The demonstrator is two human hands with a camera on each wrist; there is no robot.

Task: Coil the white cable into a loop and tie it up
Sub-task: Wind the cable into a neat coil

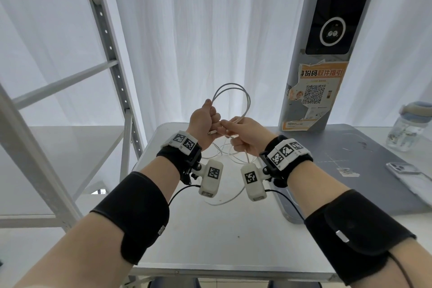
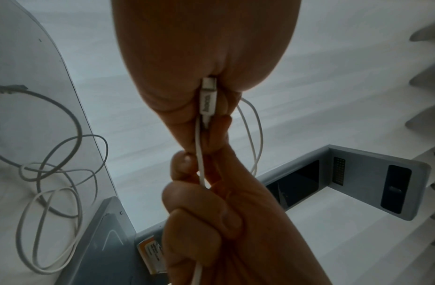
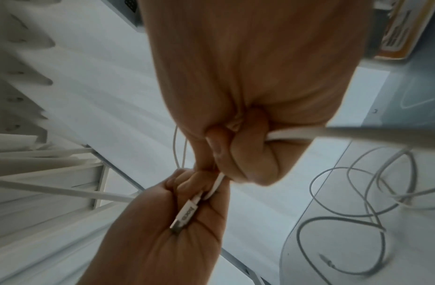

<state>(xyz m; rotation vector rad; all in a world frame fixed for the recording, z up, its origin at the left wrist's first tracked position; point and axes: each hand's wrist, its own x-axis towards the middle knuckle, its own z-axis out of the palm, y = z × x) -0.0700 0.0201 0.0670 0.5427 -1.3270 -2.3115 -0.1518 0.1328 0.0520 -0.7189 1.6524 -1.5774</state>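
My left hand [image 1: 213, 121] is raised above the table and grips the white cable [image 1: 234, 88], which stands up from the fist as a double-strand loop. The cable's white plug [image 2: 208, 96] lies along that palm, also seen as the plug [image 3: 184, 217] in the right wrist view. My right hand [image 1: 230, 132] touches the left hand's fingers and pinches the cable just past the plug; the strand runs on through its fist. Loose turns of the cable's slack [image 2: 53, 192] lie on the table [image 1: 210, 241] under both hands.
A grey cable [image 3: 333, 231] lies tangled with the slack on a grey mat [image 1: 350, 159]. A phone [image 1: 409, 177] and a water bottle [image 1: 406, 128] sit at the right. A grey pillar with an orange sticker [image 1: 315, 91] stands behind; a metal rack [image 1: 112, 54] stands left.
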